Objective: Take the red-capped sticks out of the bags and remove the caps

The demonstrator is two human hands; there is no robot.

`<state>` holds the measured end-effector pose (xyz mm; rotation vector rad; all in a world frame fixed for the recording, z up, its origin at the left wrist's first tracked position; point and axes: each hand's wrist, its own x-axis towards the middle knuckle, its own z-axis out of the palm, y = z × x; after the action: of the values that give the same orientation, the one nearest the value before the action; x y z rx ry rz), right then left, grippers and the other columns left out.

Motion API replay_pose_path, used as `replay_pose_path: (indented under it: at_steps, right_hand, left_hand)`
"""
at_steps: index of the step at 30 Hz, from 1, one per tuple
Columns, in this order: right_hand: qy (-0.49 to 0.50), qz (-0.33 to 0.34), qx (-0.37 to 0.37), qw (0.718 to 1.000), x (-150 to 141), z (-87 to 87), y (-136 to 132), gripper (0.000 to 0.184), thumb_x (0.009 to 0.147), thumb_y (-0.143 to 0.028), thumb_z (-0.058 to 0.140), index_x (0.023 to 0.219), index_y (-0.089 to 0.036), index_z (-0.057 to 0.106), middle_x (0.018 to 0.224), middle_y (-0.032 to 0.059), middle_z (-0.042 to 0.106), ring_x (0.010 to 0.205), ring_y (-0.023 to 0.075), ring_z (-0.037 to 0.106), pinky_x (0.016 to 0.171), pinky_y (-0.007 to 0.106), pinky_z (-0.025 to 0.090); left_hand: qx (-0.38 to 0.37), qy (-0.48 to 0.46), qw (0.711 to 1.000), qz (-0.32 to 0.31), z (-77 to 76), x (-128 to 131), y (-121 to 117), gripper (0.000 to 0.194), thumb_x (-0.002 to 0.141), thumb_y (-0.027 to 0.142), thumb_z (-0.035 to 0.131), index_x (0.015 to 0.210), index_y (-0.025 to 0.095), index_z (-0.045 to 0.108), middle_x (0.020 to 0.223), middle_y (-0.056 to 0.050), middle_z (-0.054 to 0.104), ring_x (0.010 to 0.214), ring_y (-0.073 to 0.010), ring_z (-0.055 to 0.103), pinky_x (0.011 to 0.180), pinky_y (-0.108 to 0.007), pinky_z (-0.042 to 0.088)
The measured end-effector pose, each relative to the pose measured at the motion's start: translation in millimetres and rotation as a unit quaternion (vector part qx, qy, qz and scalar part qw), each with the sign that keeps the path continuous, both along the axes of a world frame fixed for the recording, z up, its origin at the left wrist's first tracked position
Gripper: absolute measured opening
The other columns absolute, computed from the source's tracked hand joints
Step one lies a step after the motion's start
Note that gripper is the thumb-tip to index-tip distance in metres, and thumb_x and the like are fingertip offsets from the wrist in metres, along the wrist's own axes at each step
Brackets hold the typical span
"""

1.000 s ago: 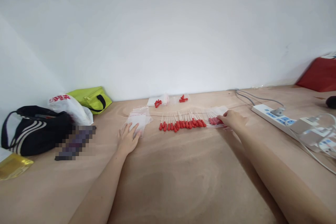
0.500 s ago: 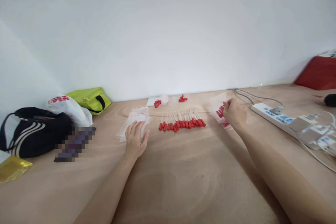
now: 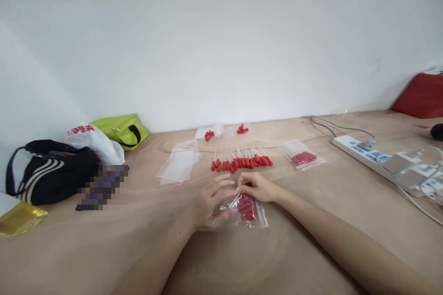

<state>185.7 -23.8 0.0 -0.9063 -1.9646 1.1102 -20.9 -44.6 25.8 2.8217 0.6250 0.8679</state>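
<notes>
My right hand pinches the upper edge of a clear zip bag low over the table in front of me. Red-tipped white sticks lie inside that bag. My left hand, slightly blurred, is at the bag's left side with fingers spread; whether it touches the plastic I cannot tell. Just beyond my hands, several loose red-tipped sticks lie in a row, tips toward me. Flat bags are piled to their left. Another filled zip bag rests to the right.
Small red pieces and more red pieces lie on bags by the wall. A black bag, a white plastic bag and a lime-green bag stand left. A power strip with cables and a red bag are right.
My right hand has brought a filled bag from the right side to the front middle; another filled bag stays there. My left hand has left the flat bags and moved right, to the filled bag.
</notes>
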Motion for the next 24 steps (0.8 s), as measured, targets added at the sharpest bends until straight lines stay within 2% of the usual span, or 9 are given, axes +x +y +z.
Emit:
replay_pose_path:
  at_steps: [2,5,8,10,12,15,18,21,24]
  right_hand:
    - [-0.013,-0.074,0.063,0.995,2.2,-5.0,-1.4,0.019,0.078,-0.037,0.052,0.076,-0.018,0.052,0.070,0.0002,0.058,0.061,0.0112,0.051,0.055,0.024,0.041]
    - [-0.059,-0.216,0.161,0.961,15.8,-11.1,-4.4,0.018,0.078,-0.037,0.051,0.075,-0.019,0.055,0.074,0.0032,0.060,0.069,0.0148,0.053,0.060,0.027,0.041]
    - [-0.126,-0.288,0.162,0.935,33.4,-16.3,-10.9,0.030,0.080,-0.042,0.047,0.062,-0.019,0.054,0.062,0.0021,0.056,0.062,0.0147,0.050,0.060,0.029,0.039]
    - [-0.169,-0.292,0.135,0.932,40.7,-17.5,-17.2,0.035,0.081,-0.046,0.044,0.062,-0.019,0.056,0.063,0.0020,0.056,0.065,0.0155,0.051,0.063,0.031,0.038]
    - [-0.201,-0.272,0.120,0.933,41.6,-16.1,-23.7,0.035,0.081,-0.049,0.043,0.068,-0.021,0.061,0.074,0.0027,0.059,0.075,0.0179,0.053,0.070,0.035,0.037]
    - [-0.219,-0.237,0.115,0.939,33.8,-11.5,-31.3,0.028,0.077,-0.049,0.050,0.072,-0.025,0.064,0.091,0.0028,0.060,0.090,0.0211,0.052,0.079,0.042,0.033]
    - [-0.216,-0.214,0.102,0.947,24.2,-9.1,-34.5,0.018,0.073,-0.042,0.057,0.068,-0.026,0.064,0.097,0.0025,0.059,0.095,0.0225,0.050,0.081,0.045,0.030]
    - [-0.206,-0.220,0.082,0.950,19.4,-10.4,-33.9,0.015,0.073,-0.035,0.057,0.064,-0.025,0.064,0.098,0.0021,0.059,0.096,0.0226,0.049,0.083,0.047,0.028]
    - [-0.201,-0.236,0.064,0.949,17.6,-12.1,-32.4,0.019,0.073,-0.034,0.058,0.058,-0.024,0.063,0.098,0.0019,0.059,0.095,0.0231,0.049,0.083,0.049,0.027]
  left_hand:
    - [-0.045,0.045,0.998,-0.022,-3.2,6.9,-6.5,0.044,0.078,0.031,0.052,0.120,0.022,0.046,0.129,-0.011,0.042,0.125,-0.0267,0.031,0.098,-0.044,0.035]
    - [-0.095,0.108,0.990,0.008,-8.7,8.0,-11.2,0.052,0.079,0.035,0.053,0.128,0.025,0.038,0.139,-0.009,0.031,0.127,-0.0255,0.029,0.099,-0.043,0.034]
    - [-0.125,0.161,0.978,0.046,-11.6,2.5,-11.2,0.057,0.081,0.039,0.049,0.133,0.028,0.029,0.140,-0.008,0.030,0.127,-0.0239,0.030,0.102,-0.045,0.029]
    - [-0.130,0.179,0.973,0.066,-12.4,-0.7,-10.2,0.059,0.082,0.042,0.046,0.135,0.028,0.023,0.140,-0.007,0.030,0.128,-0.0234,0.028,0.104,-0.047,0.025]
    - [-0.130,0.186,0.970,0.091,-13.8,-2.2,-8.7,0.061,0.082,0.046,0.044,0.135,0.027,0.021,0.140,-0.007,0.029,0.129,-0.0241,0.025,0.104,-0.048,0.022]
    - [-0.131,0.186,0.964,0.138,-18.6,-2.9,-6.0,0.061,0.081,0.050,0.043,0.134,0.024,0.027,0.140,-0.010,0.028,0.129,-0.0267,0.024,0.104,-0.051,0.020]
    - [-0.134,0.169,0.961,0.173,-24.3,-4.3,-2.9,0.061,0.080,0.051,0.044,0.132,0.023,0.031,0.139,-0.012,0.029,0.129,-0.0277,0.024,0.104,-0.051,0.021]
    - [-0.130,0.120,0.967,0.185,-26.1,-3.9,-1.2,0.055,0.080,0.047,0.047,0.129,0.024,0.038,0.135,-0.011,0.037,0.127,-0.0272,0.028,0.102,-0.050,0.026]
    - [-0.118,0.029,0.978,0.172,-22.9,3.8,-0.3,0.040,0.084,0.037,0.044,0.122,0.024,0.047,0.125,-0.010,0.048,0.119,-0.0232,0.040,0.096,-0.043,0.037]
